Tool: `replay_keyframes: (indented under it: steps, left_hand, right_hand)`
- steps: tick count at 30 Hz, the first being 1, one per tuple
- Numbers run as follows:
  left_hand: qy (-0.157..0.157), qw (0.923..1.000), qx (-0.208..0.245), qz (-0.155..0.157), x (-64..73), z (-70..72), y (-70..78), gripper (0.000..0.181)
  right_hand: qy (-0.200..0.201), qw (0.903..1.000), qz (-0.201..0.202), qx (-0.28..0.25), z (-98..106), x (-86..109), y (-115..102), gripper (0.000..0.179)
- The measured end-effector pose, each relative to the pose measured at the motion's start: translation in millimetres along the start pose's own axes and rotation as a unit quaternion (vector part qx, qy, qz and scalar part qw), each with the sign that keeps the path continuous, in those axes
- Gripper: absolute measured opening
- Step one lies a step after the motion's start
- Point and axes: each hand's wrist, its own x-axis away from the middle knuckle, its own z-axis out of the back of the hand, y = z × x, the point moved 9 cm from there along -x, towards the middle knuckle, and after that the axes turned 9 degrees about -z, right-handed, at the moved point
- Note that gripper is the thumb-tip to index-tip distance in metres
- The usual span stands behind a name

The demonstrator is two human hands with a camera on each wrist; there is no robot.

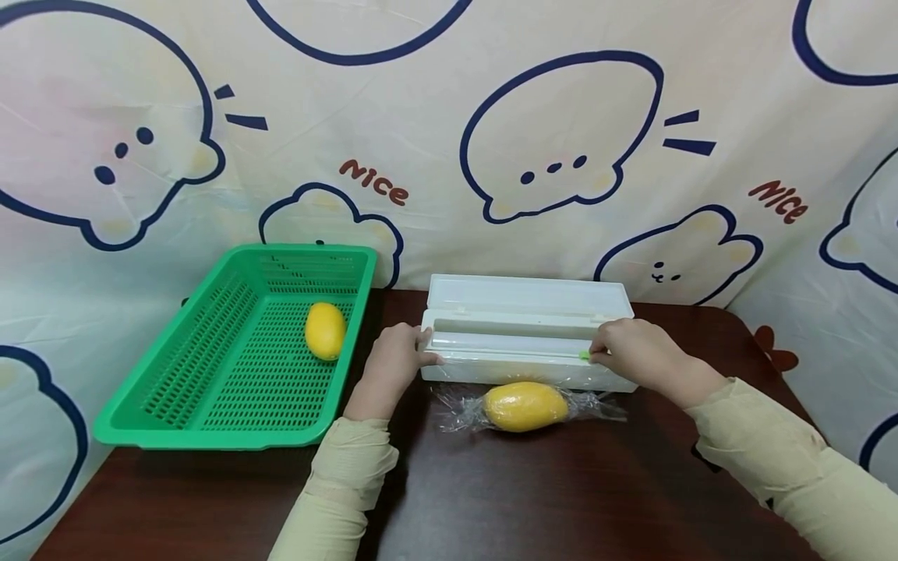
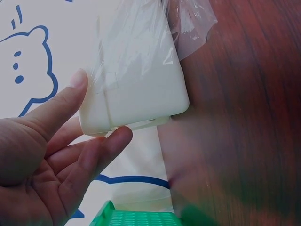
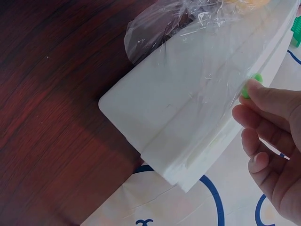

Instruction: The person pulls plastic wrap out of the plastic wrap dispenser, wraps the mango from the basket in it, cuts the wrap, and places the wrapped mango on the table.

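A white cling film dispenser box point(image 1: 526, 374) stands on the table with its lid flipped back and a roll of film inside. My left hand point(image 1: 396, 354) holds the box's left end, thumb at the top edge and fingers against the end face point(image 2: 136, 122). At the right part of the cutting rail, my right hand point(image 1: 634, 351) pinches the small green slide cutter point(image 3: 251, 85) between thumb and forefinger. Clear film point(image 3: 202, 70) drapes over the box front. Just before the box lies a yellow mango-like fruit point(image 1: 526, 407), wrapped in film with crumpled ends spreading to both sides.
To the left, a green plastic basket point(image 1: 231, 442) with slotted walls holds another yellow fruit point(image 1: 326, 331). The dark wooden table point(image 1: 526, 499) runs back to a cartoon-printed cloth point(image 1: 421, 117) hanging behind the box.
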Motion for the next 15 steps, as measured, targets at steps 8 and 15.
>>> replay_keyframes:
  steps: [8, 15]
  left_hand:
    - [-0.004, 1.0, -0.004, 0.003, -0.3, 0.4, 1.9, 0.058]
    - [0.0, 1.0, 0.0, 0.005, -0.6, 1.4, 1.5, 0.057]
  right_hand:
    - [-0.004, 0.9999, -0.009, 0.0, 0.6, 1.1, 3.2, 0.004]
    - [-0.005, 0.9999, -0.01, 0.001, -0.1, 1.1, 4.1, 0.005]
